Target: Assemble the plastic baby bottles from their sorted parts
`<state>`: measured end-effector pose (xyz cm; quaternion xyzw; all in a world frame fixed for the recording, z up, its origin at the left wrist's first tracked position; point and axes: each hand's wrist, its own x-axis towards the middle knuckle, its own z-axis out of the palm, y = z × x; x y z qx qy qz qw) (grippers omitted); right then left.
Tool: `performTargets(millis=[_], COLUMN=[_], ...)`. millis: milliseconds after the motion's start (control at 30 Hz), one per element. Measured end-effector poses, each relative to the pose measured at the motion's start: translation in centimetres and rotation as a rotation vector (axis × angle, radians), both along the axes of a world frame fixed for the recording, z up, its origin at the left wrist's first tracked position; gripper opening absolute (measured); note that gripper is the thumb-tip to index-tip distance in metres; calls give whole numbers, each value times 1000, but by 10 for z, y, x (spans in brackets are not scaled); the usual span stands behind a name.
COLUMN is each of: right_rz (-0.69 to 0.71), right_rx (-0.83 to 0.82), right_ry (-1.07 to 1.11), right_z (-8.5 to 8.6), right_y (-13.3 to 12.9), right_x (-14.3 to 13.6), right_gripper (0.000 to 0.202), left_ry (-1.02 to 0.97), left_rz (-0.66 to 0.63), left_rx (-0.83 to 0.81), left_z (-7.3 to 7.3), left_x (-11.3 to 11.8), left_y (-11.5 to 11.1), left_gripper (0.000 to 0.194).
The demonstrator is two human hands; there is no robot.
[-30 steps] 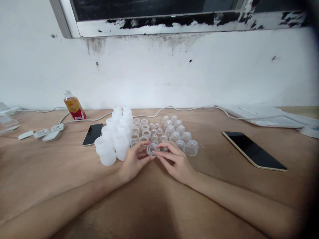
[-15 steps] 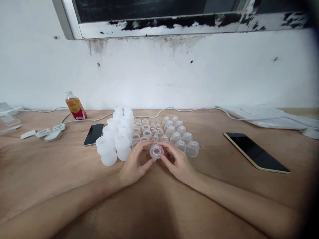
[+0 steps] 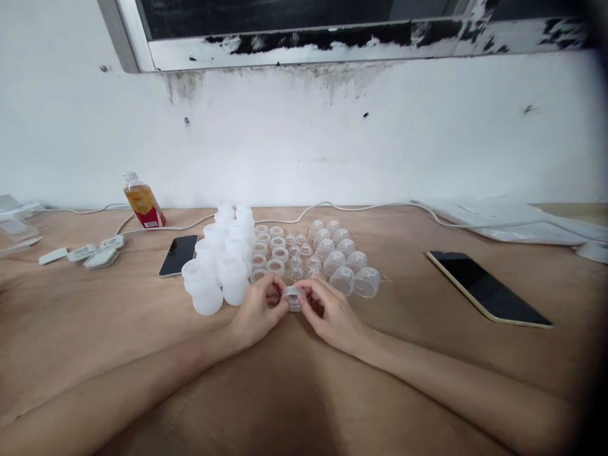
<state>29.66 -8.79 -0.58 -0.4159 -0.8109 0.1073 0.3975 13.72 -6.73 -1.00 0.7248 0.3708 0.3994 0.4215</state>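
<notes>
Between the fingertips of my left hand (image 3: 259, 311) and my right hand (image 3: 332, 315), a translucent screw ring (image 3: 293, 296) of a baby bottle is held from both sides, low over the table. Its side wall faces me; whether a teat sits inside it I cannot tell. Just beyond my hands stand rows of similar rings (image 3: 278, 254), clear bottle teats (image 3: 295, 261) and clear dome caps (image 3: 342, 279). Frosted white bottles (image 3: 208, 297) are grouped to the left of my left hand.
A phone (image 3: 489, 288) lies at the right, another phone (image 3: 178, 256) behind the bottles. A drink bottle (image 3: 144, 201), white flat pieces (image 3: 101, 258) and a white cable (image 3: 308, 212) lie toward the wall. Plastic bags (image 3: 513, 221) rest at the back right.
The ring has been tilted in my fingers, so its side wall shows instead of its round opening. Both hands have shifted slightly toward me and left.
</notes>
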Motion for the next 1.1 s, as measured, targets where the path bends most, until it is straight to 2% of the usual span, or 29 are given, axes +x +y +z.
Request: performTargets(millis=[267,400,633,867,1100], right_rz=[-30,-1,-3,15,-20], right_rx=[-93,-82,-74,-151,-91], right_ry=[5,-16,-22,-2,8], right_z=[2,0,-3,1,-4], right_y=[3,3,2,1,1], right_x=[-2,-2,-5,-4,-3], right_gripper=[12,10,5,7,7], left_ry=[59,125,214,115,50], left_rz=[29,29,22,21,-37], left_rx=[118,173,245,158,71], left_z=[6,8,6,10,4], left_x=[1,0,0,-1,-1], left_y=[-2,-3,-2,-4,-2], left_gripper=[8,13,7,7,10])
